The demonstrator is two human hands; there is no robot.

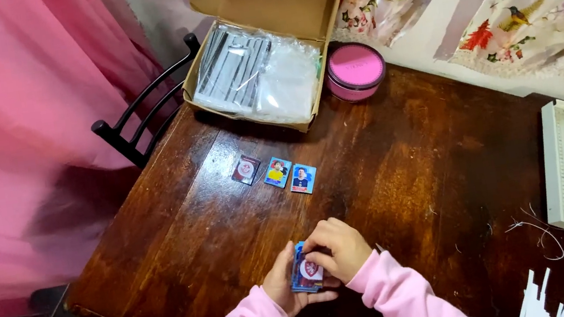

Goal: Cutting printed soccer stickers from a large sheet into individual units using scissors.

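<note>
Bright, even daylight from upper right. Glare patches on glossy worktop (400,164) and plastic sleeves (262,69) in box. Soft shadows, floor corner dim. Mild wide-angle bending at edges. Focus sharp.

I see a small stack of cards (307,274), blue-edged with a red-and-white top face, tilted low in the frame's centre. Three single cards (274,172) lie face-up in a row above.

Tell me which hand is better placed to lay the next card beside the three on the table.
Right, probably. The right hand rests on top of the card stack, fingers at the top card, while the left hand cradles the stack from below. The three cards lie ahead.
</note>
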